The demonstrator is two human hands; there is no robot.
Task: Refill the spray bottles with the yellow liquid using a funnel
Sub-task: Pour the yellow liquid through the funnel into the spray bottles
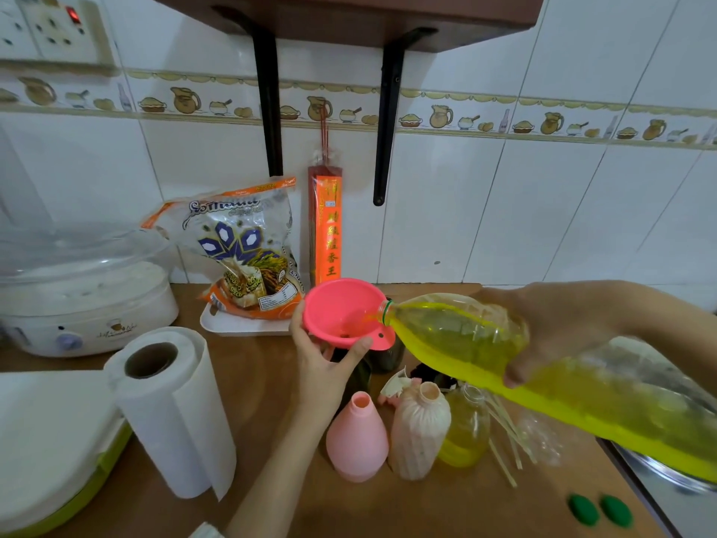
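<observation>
Counter left: white-lidded container with a lime-green rim (58,460) sits at the near corner, and a white electric steamer with a clear domed lid (83,293) stands behind it.
Paper towels: upright white roll with a brown cardboard core (170,413) stands just right of the green-rimmed container.
Back wall: printed plastic rice bag (240,250) leans on a white tray (240,326); a red and orange packet of incense sticks (326,227) hangs beside it.
Left hand: left hand (322,363) holds the pink plastic funnel (341,312) from below, thumb and fingers curled round its cone, tilting it over a dark bottle (359,376) that is mostly hidden.
Empty bottles: uncapped pink conical spray bottle (357,436) and a pale ribbed bottle (419,432) stand side by side near the front, with a small clear bottle part-filled with yellow liquid (465,429) just to their right.
Right hand: right hand (558,328) grips a large clear plastic bottle of yellow liquid (543,382) round its upper body, tipped almost flat with its mouth inside the funnel, liquid running in.
Counter right: two green screw caps (599,509) lie near the front edge of the brown wooden counter (271,401).
</observation>
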